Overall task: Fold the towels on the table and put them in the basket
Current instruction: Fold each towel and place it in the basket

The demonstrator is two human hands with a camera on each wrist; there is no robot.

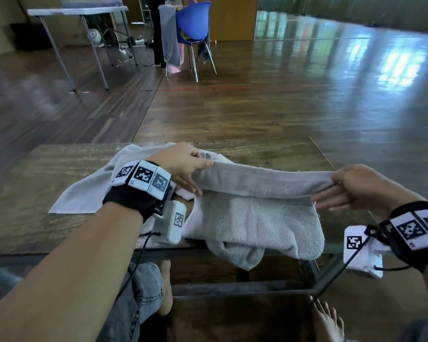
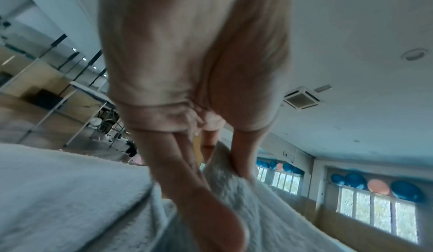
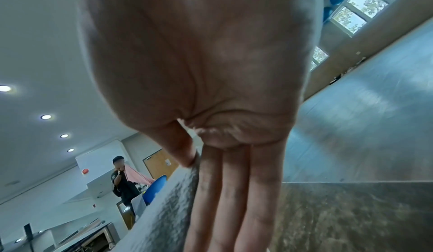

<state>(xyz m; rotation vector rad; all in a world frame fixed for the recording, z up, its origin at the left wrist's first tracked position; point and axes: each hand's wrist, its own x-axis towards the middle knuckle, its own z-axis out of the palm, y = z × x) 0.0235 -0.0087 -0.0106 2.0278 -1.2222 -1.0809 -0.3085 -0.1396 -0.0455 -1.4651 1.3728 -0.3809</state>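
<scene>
A light grey towel (image 1: pixel 255 218) hangs stretched between my two hands over the near edge of the wooden table (image 1: pixel 35 183), its lower part drooping past the edge. My left hand (image 1: pixel 195 169) pinches the towel's top left corner between thumb and forefinger, other fingers extended. My right hand (image 1: pixel 331 186) pinches the top right corner the same way. The left wrist view shows the thumb (image 2: pixel 243 156) clamping the grey towel (image 2: pixel 246 196). In the right wrist view the thumb (image 3: pixel 180 148) presses the towel edge (image 3: pixel 164 206). A second pale towel (image 1: pixel 89 186) lies flat under my left wrist. No basket is visible.
A folding table (image 1: pixel 77 11) stands far left on the wooden floor. A blue chair (image 1: pixel 193 23) draped with a grey towel (image 1: pixel 168 35) stands behind it, with a person beside it. My knee and bare feet show below the table.
</scene>
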